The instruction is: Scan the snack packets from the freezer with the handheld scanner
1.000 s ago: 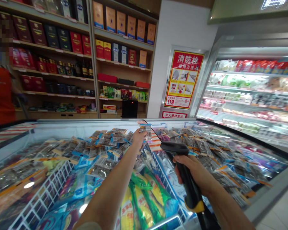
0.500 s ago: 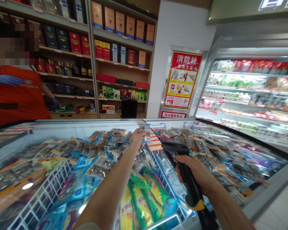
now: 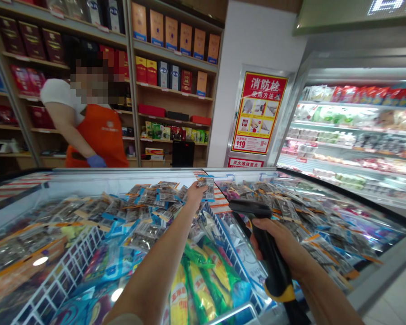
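My left hand (image 3: 196, 194) reaches far forward over the chest freezer and is closed on the edge of a small clear packet (image 3: 209, 188) with a blue border. In my right hand (image 3: 279, 241) is a black and yellow barcode scanner (image 3: 274, 266), gripped by its handle with the head toward the left. Many similar packets (image 3: 162, 194) lie heaped under and left of my left arm. Another heap of packets (image 3: 287, 207) lies beyond the scanner on the right. Below my arms, green and yellow corn bags (image 3: 199, 280) sit inside a white wire basket (image 3: 64, 266).
A person in an orange apron (image 3: 101, 135) and blue gloves stands behind the freezer at left. Shelves (image 3: 176, 95) with boxes line the back wall. A lit refrigerated display (image 3: 352, 131) stands at right. The freezer's rim (image 3: 392, 257) runs along the right side.
The person in the orange apron has moved right and now shows more fully. My hands keep nearly the same place, still holding the packet and the scanner.
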Action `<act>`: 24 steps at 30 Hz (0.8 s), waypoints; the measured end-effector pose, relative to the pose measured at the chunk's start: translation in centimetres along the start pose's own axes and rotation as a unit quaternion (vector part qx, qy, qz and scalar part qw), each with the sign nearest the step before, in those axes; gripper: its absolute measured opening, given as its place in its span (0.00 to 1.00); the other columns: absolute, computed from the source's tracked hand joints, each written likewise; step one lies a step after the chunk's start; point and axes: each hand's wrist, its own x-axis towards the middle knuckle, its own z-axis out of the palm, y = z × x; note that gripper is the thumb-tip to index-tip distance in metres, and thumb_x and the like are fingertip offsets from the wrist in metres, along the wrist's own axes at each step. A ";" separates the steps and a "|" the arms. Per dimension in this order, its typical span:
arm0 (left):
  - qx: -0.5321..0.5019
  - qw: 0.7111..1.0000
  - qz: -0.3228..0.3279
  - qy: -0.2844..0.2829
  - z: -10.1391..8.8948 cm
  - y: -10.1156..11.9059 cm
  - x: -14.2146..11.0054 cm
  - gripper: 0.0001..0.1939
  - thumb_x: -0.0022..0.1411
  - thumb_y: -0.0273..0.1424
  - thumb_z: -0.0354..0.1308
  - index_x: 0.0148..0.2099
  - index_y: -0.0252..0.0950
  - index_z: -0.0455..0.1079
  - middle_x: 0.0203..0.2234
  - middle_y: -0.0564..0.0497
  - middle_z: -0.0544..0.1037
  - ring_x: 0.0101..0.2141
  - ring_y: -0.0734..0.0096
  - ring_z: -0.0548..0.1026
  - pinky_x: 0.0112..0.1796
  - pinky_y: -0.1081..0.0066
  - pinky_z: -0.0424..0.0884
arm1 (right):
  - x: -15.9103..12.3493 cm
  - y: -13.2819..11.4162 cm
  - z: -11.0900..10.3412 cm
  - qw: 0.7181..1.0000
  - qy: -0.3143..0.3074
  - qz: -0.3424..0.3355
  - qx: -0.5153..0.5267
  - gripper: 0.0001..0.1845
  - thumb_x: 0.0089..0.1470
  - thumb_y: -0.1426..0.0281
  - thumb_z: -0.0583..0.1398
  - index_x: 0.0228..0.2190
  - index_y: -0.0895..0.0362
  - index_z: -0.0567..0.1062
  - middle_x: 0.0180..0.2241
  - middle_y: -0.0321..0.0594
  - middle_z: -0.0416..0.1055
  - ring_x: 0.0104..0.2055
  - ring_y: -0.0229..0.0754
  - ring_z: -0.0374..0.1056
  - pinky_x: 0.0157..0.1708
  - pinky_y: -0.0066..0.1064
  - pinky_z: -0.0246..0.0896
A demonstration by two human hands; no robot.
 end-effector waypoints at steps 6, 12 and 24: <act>0.000 1.000 0.004 -0.002 0.1 0.1 0.0 0.18 0.36 0.28 0.61 0.34 0.33 0.67 0.22 0.52 0.74 0.22 0.73 0.71 0.26 0.71 0.67 | -0.2 -0.5 0.1 0.998 -0.002 0.015 0.055 0.12 0.46 0.64 0.55 0.20 0.59 0.67 0.12 0.35 0.66 0.11 0.33 0.60 0.12 0.23 0.53; -0.006 1.000 0.006 -0.018 0.2 0.1 -0.1 0.17 0.37 0.27 0.59 0.35 0.33 0.67 0.22 0.52 0.74 0.20 0.74 0.71 0.23 0.73 0.66 | 0.0 -0.9 0.2 0.998 -0.012 0.011 0.055 0.11 0.46 0.64 0.55 0.20 0.59 0.67 0.12 0.36 0.67 0.11 0.34 0.61 0.10 0.22 0.52; -0.005 1.000 -0.002 -0.003 0.0 0.6 -0.4 0.16 0.36 0.26 0.61 0.33 0.34 0.67 0.21 0.53 0.73 0.21 0.75 0.70 0.26 0.72 0.67 | 1.4 -2.2 -0.2 0.998 0.008 0.058 0.035 0.14 0.51 0.66 0.51 0.19 0.59 0.66 0.10 0.37 0.65 0.10 0.34 0.60 0.10 0.21 0.53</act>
